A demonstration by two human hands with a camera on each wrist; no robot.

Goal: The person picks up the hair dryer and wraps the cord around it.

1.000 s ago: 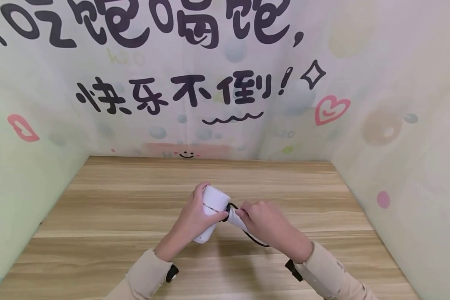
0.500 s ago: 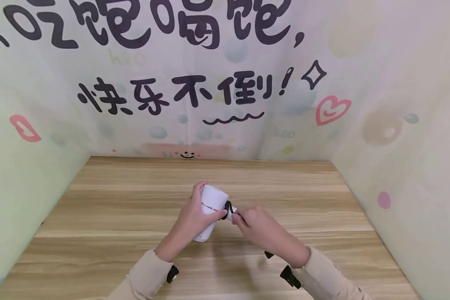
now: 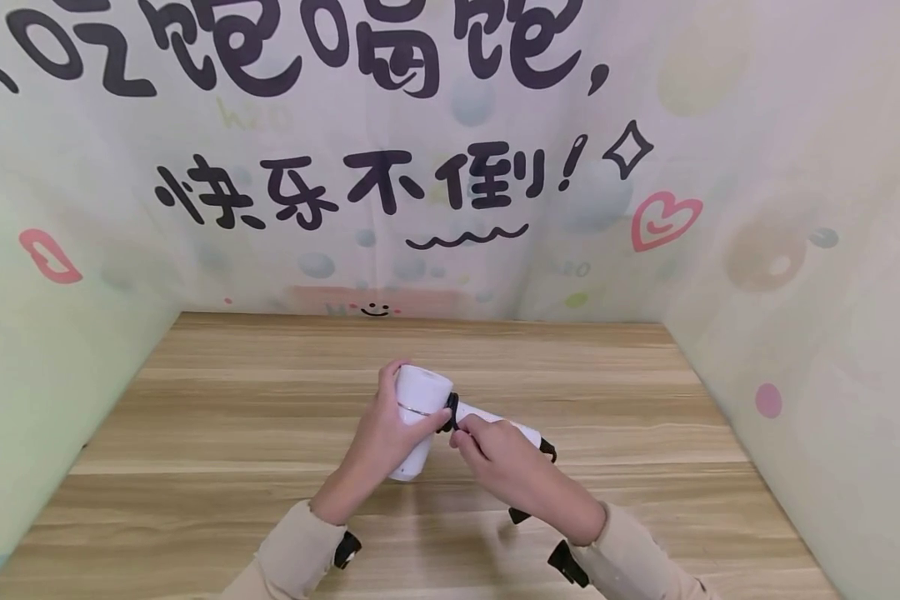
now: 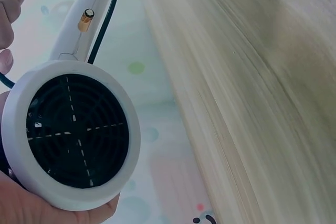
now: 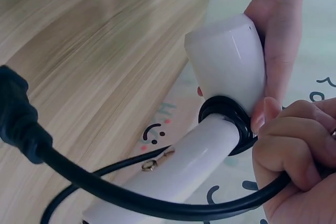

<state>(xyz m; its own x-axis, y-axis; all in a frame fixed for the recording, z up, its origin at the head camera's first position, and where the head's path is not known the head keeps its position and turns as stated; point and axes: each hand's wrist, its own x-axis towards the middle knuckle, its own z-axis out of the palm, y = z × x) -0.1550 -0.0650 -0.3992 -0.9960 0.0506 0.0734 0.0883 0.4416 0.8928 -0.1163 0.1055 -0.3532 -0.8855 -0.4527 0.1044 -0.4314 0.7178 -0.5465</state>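
The white hair dryer (image 3: 420,417) is smooth, shiny plastic with a round barrel and a black mesh grille at its back. It sits above the middle of the striped wooden desk (image 3: 195,433). The left hand (image 3: 386,433) wraps the barrel. The handle sticks out to the right. The right hand (image 3: 498,454) pinches the bendy black cord (image 5: 131,195), looped around the handle.

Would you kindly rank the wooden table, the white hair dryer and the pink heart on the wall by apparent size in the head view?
Largest to smallest:
1. wooden table
2. white hair dryer, partly covered by both hands
3. pink heart, though it sits farther from the camera, so its rank against the dryer is unsure.
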